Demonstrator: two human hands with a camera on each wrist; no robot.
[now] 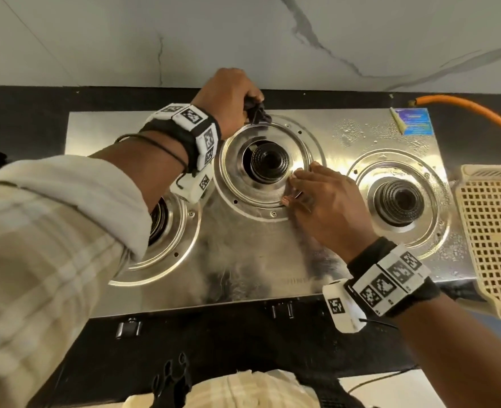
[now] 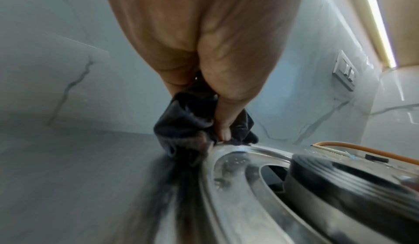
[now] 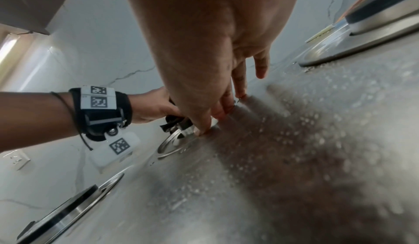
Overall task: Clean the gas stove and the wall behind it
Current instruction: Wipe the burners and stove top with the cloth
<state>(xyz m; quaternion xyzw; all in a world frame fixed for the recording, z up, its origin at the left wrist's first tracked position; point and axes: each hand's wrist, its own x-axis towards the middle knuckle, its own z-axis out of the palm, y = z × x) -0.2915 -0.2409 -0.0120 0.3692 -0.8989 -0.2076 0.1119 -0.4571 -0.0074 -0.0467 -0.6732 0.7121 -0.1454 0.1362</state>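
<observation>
No legible text found. The blue label (image 1: 416, 121) at the back right corner of the gas stove (image 1: 261, 260) carries print too small to read. Faint embossed lettering near the stove's front edge is illegible (blurred). The wrist bands (image 1: 390, 279) bear black-and-white coded squares only, no characters.

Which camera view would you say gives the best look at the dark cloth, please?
The left wrist view: the dark cloth fills the middle, bunched in the left hand against the burner ring. The head view shows only a small tuft; the right wrist view a distant, partly hidden scrap.
</observation>
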